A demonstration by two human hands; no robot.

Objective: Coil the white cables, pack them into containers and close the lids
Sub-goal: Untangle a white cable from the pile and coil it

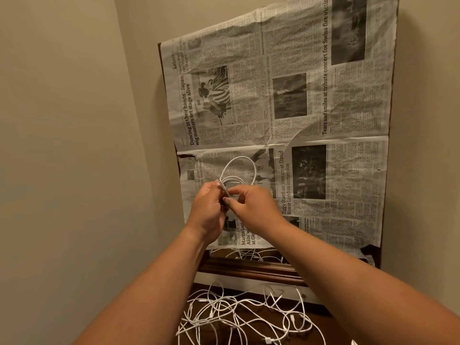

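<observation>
**Holding a half-coiled white cable over the newspaper**

A plain beige wall [74,120] fills the left side and runs right up to the table's edge. Just beside it, the left hand [207,207] reaches forward over the near left corner of the table, its fingers curled round the gathered loops of a white cable [232,181]. The cable's loops rise from between the two hands, the largest arching away from the person above the printed page, and a plug end sticks out at the left hand's fingertips. The right hand [251,207] sits touching the left, thumb and forefinger pinching the same cable close to that plug.

Below the forearms, past the table's dark wooden rim [249,268], a loose tangle of white cables [236,314] sprawls on a lower brown surface, a few strands lying on the table's near edge.

A crumpled newspaper [323,108] covers the tabletop and stretches to the right, where another stretch of wall shows.
</observation>
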